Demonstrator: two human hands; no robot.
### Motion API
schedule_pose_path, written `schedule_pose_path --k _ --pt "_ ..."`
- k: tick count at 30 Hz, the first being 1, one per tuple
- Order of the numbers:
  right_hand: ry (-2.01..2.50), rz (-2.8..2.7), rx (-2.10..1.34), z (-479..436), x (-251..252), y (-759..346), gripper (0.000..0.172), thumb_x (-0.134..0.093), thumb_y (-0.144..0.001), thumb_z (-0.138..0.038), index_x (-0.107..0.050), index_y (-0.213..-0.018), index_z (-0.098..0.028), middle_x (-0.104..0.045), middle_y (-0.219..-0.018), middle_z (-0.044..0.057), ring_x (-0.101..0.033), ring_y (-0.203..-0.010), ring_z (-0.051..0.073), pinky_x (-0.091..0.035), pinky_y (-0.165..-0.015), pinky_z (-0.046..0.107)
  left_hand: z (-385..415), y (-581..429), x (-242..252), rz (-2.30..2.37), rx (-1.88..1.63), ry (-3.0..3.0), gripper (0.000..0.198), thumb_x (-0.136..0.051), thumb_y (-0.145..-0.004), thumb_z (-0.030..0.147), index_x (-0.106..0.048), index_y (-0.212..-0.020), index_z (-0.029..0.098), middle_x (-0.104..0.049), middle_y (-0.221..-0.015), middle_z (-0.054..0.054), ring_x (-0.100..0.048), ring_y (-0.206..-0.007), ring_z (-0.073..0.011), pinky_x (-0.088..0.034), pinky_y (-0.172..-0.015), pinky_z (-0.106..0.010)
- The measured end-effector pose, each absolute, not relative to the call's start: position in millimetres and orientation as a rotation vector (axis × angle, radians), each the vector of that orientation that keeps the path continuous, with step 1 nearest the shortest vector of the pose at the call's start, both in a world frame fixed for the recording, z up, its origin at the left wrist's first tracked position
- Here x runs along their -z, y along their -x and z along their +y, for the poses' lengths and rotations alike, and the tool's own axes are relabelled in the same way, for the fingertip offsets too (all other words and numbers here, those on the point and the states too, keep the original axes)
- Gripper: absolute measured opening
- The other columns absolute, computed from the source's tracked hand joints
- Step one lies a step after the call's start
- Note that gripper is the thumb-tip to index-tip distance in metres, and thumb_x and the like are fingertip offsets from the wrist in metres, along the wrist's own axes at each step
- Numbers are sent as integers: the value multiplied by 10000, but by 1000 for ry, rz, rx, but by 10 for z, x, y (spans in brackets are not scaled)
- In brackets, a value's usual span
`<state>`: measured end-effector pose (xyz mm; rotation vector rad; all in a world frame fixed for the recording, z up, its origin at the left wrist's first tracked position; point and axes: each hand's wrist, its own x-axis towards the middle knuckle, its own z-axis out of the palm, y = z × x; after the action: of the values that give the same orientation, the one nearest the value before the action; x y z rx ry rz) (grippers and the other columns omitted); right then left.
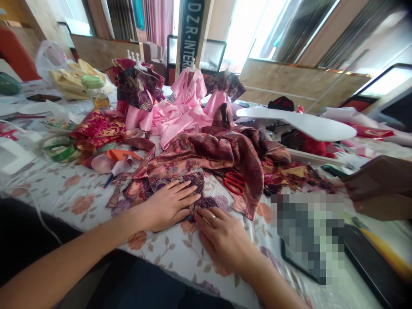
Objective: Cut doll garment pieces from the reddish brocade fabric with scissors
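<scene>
My left hand [170, 199] lies flat with fingers spread on a dark purple patterned fabric piece [161, 183], pressing it to the table. At the near edge of that piece is my right hand [223, 238], a ring on one finger, its fingertips closed on the fabric's edge; the thumb tip is partly hidden. Just beyond both hands spreads a crumpled reddish-brown brocade fabric [199, 150]. Red-handled scissors [234, 182] lie on the table beside it, their blades partly under cloth.
Small dress forms in pink dress [189, 86] and dark dress [137, 88] stand behind. At left are green tape rolls [61, 150] and a lidded jar [98, 92]. A white board [296, 122], fabric scraps [292, 176] and a brown box [383, 186] are at right.
</scene>
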<state>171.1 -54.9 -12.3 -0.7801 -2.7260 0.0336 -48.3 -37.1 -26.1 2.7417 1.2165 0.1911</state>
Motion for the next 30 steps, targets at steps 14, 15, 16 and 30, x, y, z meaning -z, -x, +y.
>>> schedule_pose_path --k 14,15,16,30 --pt "795 -2633 80 -441 140 -1805 199 -521 -852 -88 -670 -982 -106 -701 -926 110 -594 -784 241 -510 -641 359 -346 449 228 1226 -188 -2707 481 -272 -980 397 -297 -1447 286 -269 -1544 -30 -182 -1432 -219 -137 -1149 -423" --pt "789 -2636 106 -437 147 -1802 196 -518 -854 -86 -673 -970 -108 -702 -918 110 -596 -779 241 -509 -632 357 -341 443 220 1231 -202 -2697 476 -269 -981 398 -310 -1442 287 -272 -1543 -33 -190 -1430 -221 -144 -1148 -420" --pt "784 -2636 127 -434 155 -1799 195 -512 -858 -87 -676 -962 -109 -702 -911 110 -599 -779 241 -509 -628 354 -336 436 210 1235 -215 -2690 471 -265 -981 401 -328 -1434 287 -281 -1540 -36 -203 -1426 -222 -155 -1147 -417" --pt "890 -2577 189 -448 219 -1790 264 -490 -864 -106 -673 -1054 -103 -707 -1028 133 -625 -919 253 -544 -752 383 -245 320 221 1379 -356 -2732 493 -273 -974 406 -432 -1362 146 -381 -1480 -134 -290 -1391 -253 -245 -1120 -410"
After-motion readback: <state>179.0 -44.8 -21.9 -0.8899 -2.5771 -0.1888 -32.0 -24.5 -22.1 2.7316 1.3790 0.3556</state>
